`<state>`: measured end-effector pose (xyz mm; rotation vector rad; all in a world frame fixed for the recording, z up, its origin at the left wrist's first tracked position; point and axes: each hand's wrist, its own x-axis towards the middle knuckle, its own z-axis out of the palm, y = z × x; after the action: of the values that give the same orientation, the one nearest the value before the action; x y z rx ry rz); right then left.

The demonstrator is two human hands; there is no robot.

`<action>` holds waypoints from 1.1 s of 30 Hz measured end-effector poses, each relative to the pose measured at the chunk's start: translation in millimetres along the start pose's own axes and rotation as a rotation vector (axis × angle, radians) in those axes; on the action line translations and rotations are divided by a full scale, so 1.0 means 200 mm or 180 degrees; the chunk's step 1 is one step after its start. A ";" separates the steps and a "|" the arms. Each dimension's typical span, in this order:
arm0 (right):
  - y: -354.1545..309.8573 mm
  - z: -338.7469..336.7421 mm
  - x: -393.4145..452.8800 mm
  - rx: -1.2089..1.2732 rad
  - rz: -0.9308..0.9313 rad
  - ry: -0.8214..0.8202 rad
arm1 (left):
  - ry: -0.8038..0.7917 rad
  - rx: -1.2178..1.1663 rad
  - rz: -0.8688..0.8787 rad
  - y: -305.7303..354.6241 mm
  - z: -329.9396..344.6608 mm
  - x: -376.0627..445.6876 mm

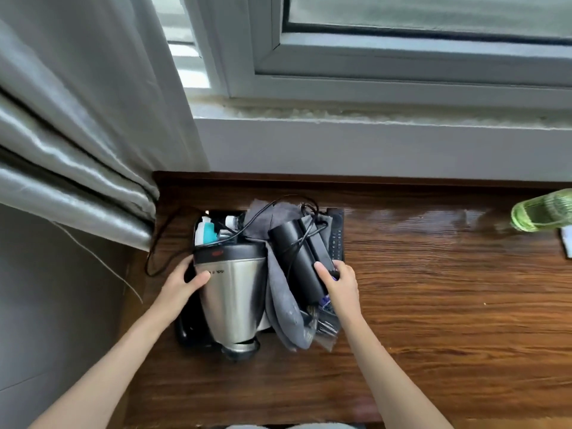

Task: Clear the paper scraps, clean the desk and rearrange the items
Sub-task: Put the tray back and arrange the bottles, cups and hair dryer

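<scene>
A steel kettle (235, 292) with a black lid stands on a black tray (185, 334) at the left end of the wooden desk (433, 305). My left hand (182, 281) grips the kettle's left side, thumb on the steel. Beside the kettle lie a grey cloth (283, 311), a black hair dryer (298, 258) with its cord, and a black remote (337, 239). My right hand (339, 281) holds the near end of the dryer's handle. Small bottles and a teal item (209, 232) sit at the tray's back.
A grey curtain (71, 134) hangs at the left, just beside the tray. The window sill (371, 144) runs along the desk's back edge. A green plastic bottle (541, 212) and a white item (567, 241) sit at the far right. A black cord (158, 252) loops off the desk's left edge.
</scene>
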<state>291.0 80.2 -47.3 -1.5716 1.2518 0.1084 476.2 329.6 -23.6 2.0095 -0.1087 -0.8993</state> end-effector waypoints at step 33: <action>-0.41 0.01 0.06 -0.0236 -0.0590 -0.0051 | 0.1384 0.0891 0.1082 0.23 0.12 -0.11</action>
<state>357.6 63.2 -1.0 -1.7396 1.0946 0.0491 457.2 294.3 16.7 2.3080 -0.3343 -0.2318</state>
